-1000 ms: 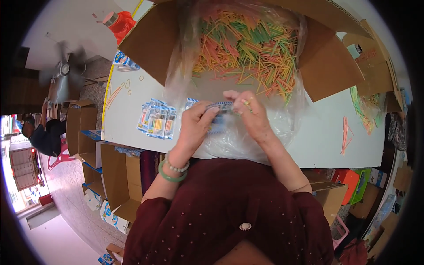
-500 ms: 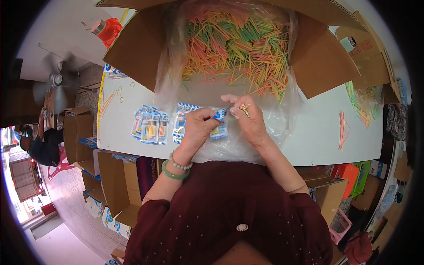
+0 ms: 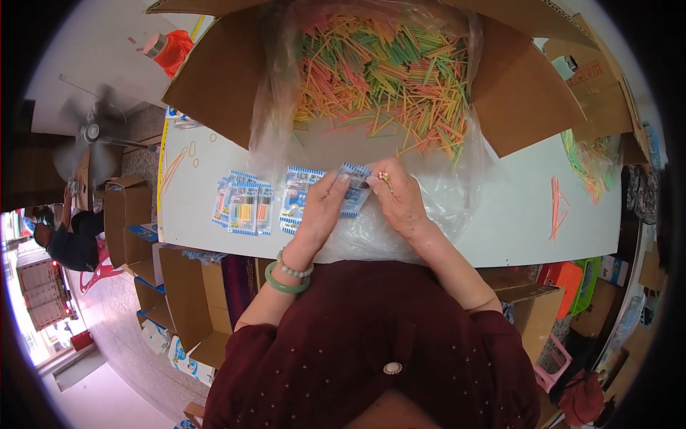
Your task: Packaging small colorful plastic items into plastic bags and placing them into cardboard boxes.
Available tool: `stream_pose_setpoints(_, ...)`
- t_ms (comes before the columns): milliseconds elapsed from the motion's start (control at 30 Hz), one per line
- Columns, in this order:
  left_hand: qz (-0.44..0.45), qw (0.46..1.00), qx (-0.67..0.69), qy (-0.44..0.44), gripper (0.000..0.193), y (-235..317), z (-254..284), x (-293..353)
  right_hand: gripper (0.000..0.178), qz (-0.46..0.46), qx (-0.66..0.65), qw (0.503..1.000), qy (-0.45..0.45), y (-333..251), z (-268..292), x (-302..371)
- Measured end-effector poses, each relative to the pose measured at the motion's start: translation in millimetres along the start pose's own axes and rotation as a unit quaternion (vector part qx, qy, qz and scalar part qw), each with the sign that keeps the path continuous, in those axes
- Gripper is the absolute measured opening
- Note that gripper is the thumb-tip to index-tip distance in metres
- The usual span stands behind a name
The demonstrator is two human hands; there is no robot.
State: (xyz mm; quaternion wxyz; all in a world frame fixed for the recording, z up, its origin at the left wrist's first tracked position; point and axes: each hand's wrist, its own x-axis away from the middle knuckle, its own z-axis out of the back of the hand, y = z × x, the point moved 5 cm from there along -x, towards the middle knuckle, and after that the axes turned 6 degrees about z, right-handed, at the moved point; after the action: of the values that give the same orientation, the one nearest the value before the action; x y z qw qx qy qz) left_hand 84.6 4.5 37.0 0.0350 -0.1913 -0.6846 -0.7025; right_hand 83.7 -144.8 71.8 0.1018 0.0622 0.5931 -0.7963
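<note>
My left hand (image 3: 325,204) pinches a small clear packet (image 3: 355,182) with blue-and-white ends. Tucked in my closed right hand (image 3: 404,204) is a little bundle of thin coloured sticks (image 3: 386,177), only its ends showing. The right fingertips touch the packet's right edge. Beside my left hand lies a stack of similar flat packets (image 3: 293,196). Farther left, several packets filled with coloured sticks (image 3: 244,207) overlap on the table. Beyond my hands, a heap of pink, yellow, green and orange sticks (image 3: 386,71) lies in a plastic-lined cardboard box.
The box's brown flaps (image 3: 525,93) spread to both sides, and its clear plastic liner (image 3: 436,207) spills onto the white table (image 3: 525,222). Rubber bands (image 3: 192,149) and loose pink sticks (image 3: 557,207) lie on the tabletop. A fan (image 3: 93,134) and another person (image 3: 75,232) are at left.
The packet has turned more upright and flatter between my hands. My right fingers, stretched out before, have drawn in to the packet's edge, the sticks still held.
</note>
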Motion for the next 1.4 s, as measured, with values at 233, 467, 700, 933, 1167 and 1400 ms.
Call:
stream_pose_setpoints(233, -0.093, 0.994, -0.066, 0.002, 0.01, 12, 3, 0, 0.01, -0.02, 0.025, 0.999, -0.036, 4, 0, 1)
stream_pose_setpoints(467, 0.02, 0.999, -0.003, -0.031, 0.007, 11, 8, 2, 0.01, 0.007, -0.005, 0.999, -0.054, -3, -3, 1)
stream_pose_setpoints(700, -0.067, 0.997, -0.028, 0.0, 0.006, 18, -1, 7, 0.009, 0.069, 0.073, 0.995, 0.008, 6, -3, 7)
stream_pose_setpoints(933, -0.043, 0.998, -0.038, -0.022, 0.007, 10, 8, 8, 0.011, 0.042, 0.042, 0.998, 0.01, 44, 14, 2)
stream_pose_setpoints(1167, -0.072, 0.997, -0.026, -0.015, 0.004, 7, 16, 12, 0.01, 0.066, 0.104, 0.992, 0.003, 30, 36, -5)
stream_pose_setpoints(1400, -0.018, 0.996, 0.081, 0.009, 0.01, 18, -2, 15, 0.01, -0.019, -0.213, 0.976, -0.04, 0, 27, -7)
